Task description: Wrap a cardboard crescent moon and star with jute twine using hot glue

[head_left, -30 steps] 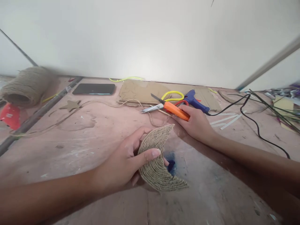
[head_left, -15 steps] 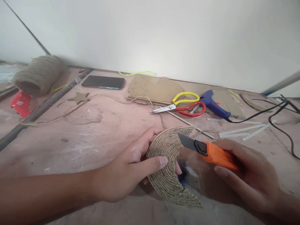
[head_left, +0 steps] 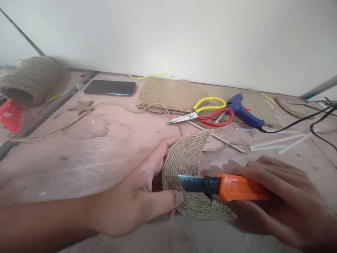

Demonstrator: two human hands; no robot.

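A crescent-shaped piece covered in rows of jute twine (head_left: 181,154) is gripped at its left side by my left hand (head_left: 147,189), the thumb lying on the front face and the other fingers behind it. My right hand (head_left: 279,193) is closed around an orange utility knife (head_left: 242,188). Its extended blade points left, in front of the crescent's inner curve and lower half. Whether the blade touches the twine I cannot tell. A strand of twine leads from behind the crescent's top across the table.
Behind the crescent lie scissors (head_left: 195,114), a blue glue gun (head_left: 243,110), cardboard (head_left: 171,93), a wooden stick (head_left: 223,138) and several glue sticks (head_left: 273,142). A phone (head_left: 110,88), a cardboard star (head_left: 81,106) and a twine roll (head_left: 30,80) are at the left.
The knife has moved down and left, from the crescent's upper inner edge to across its middle, and its blade is now nearly level. The crescent has tilted slightly in my left hand.
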